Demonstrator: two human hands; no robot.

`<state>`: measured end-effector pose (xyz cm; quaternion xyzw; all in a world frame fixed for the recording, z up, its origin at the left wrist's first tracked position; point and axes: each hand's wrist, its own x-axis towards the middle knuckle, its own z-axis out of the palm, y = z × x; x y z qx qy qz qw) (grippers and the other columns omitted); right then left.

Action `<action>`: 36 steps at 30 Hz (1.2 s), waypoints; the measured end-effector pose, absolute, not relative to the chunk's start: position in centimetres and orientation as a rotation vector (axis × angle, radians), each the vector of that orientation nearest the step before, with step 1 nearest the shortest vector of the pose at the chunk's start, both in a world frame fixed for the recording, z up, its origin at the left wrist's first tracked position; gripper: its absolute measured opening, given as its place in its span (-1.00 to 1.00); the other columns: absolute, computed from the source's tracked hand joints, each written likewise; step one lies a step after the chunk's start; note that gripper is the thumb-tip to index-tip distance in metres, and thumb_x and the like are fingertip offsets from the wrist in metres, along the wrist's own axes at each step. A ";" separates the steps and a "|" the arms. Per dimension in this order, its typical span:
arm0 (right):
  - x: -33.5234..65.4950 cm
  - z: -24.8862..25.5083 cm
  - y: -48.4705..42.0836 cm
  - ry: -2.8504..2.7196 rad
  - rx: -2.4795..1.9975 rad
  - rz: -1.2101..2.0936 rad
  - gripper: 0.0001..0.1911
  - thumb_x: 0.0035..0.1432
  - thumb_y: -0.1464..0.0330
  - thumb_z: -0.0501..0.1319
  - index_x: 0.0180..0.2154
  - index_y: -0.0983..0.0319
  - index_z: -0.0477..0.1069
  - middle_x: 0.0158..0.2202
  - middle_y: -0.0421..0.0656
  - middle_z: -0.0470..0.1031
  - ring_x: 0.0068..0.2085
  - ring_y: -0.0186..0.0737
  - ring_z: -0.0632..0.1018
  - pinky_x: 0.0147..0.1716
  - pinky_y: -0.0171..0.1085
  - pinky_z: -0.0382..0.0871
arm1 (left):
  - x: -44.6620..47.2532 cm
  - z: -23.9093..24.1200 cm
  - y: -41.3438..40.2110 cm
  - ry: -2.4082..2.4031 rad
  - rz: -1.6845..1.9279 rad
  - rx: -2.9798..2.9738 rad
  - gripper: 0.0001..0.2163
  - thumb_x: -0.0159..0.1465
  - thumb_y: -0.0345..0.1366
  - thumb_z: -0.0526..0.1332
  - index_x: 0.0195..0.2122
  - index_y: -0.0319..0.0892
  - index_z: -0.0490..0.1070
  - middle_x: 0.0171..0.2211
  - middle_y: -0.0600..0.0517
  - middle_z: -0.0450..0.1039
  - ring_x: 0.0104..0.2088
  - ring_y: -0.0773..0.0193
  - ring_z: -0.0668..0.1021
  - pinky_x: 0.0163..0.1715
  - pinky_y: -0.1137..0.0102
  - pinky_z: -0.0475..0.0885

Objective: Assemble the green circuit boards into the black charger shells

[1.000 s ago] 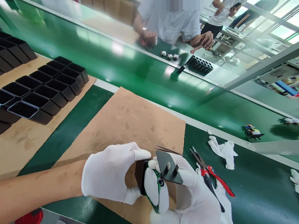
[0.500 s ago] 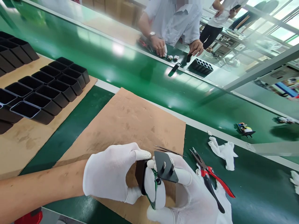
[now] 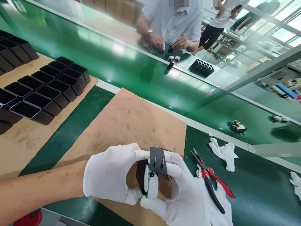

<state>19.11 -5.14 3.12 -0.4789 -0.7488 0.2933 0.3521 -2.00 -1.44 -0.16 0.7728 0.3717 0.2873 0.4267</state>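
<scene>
My left hand [image 3: 108, 174], in a white glove, grips a black plastic casing [image 3: 140, 175] between thumb and fingers. My gloved right hand [image 3: 188, 196] holds a circuit board with white padding [image 3: 153, 185] at the casing's mouth; part of the board is inside it. A black end plate with two metal prongs [image 3: 158, 161] stands above the board, pinched by my right fingers. Behind the right hand, tweezers [image 3: 182, 156] lie partly hidden on a cardboard sheet [image 3: 136, 122]. To the right rest red-and-black pliers [image 3: 208, 175] on a white cloth [image 3: 217, 201].
Rows of black casings [image 3: 47, 91] stand on cardboard at left. A green conveyor [image 3: 113, 59] runs across, carrying a small circuit assembly [image 3: 238, 127] and a black casing [image 3: 171, 64]. Opposite, a co-worker [image 3: 174, 25] handles a black part. A white glove [image 3: 225, 153] lies at right.
My right hand has moved left, pushing the board deeper into the casing, and the end plate has turned. Items on the conveyor have shifted left. The co-worker's hands are closer together.
</scene>
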 end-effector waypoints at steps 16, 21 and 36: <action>19.1 1.7 -5.4 -1.908 -1.209 0.729 -0.54 0.22 0.06 0.45 0.09 0.01 0.48 0.03 -0.10 0.58 0.04 -0.03 0.63 -0.03 -0.10 0.60 | -1.9 -0.4 -1.5 0.970 0.702 1.962 -0.42 -0.05 -0.26 0.40 0.08 0.01 0.50 -0.28 0.08 0.55 -0.36 0.11 0.64 -0.38 0.30 0.50; 19.3 1.6 -5.6 -1.932 -1.224 0.670 -0.51 0.24 0.05 0.43 0.14 0.01 0.46 0.05 -0.11 0.56 0.05 -0.06 0.62 0.00 -0.10 0.58 | -2.0 -0.5 -1.3 0.904 0.779 1.966 -0.42 -0.03 -0.28 0.39 0.10 -0.03 0.49 -0.28 0.08 0.55 -0.35 0.14 0.65 -0.38 0.31 0.52; 19.0 2.5 -5.2 -2.018 -1.263 0.640 -0.58 0.22 0.08 0.46 0.07 -0.04 0.48 0.03 -0.13 0.58 0.02 0.00 0.64 -0.05 -0.07 0.60 | -2.1 -1.1 -1.0 0.867 0.903 2.061 -0.41 0.00 -0.34 0.42 0.12 -0.02 0.44 -0.20 0.08 0.56 -0.28 0.18 0.65 -0.32 0.35 0.53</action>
